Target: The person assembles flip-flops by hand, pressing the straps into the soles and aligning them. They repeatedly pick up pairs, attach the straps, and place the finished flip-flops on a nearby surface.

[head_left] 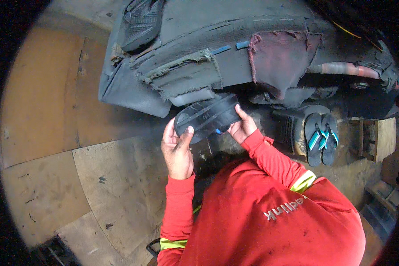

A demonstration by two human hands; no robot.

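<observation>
Both my hands hold a black rubber sandal (205,116), tilted with its thick side edge facing up. My left hand (177,148) grips the rounded left end, thumb on the near side and fingers behind. The right end is pinched by my right hand (243,127), its thumb along the edge. A small blue bit shows under the sandal beside my right fingers; what it belongs to is unclear. Just beyond the sandal is the front edge of a dark, dusty work surface (186,33) with a grey cloth patch (186,75) and a reddish cloth patch (283,60).
A black footwear sole with ridged tread (142,22) lies at the far left of the work surface. To my right sits a pair of black flip-flops with teal-and-white straps (320,138), near a small wooden stool (379,138). Wooden floor boards (115,190) spread at left.
</observation>
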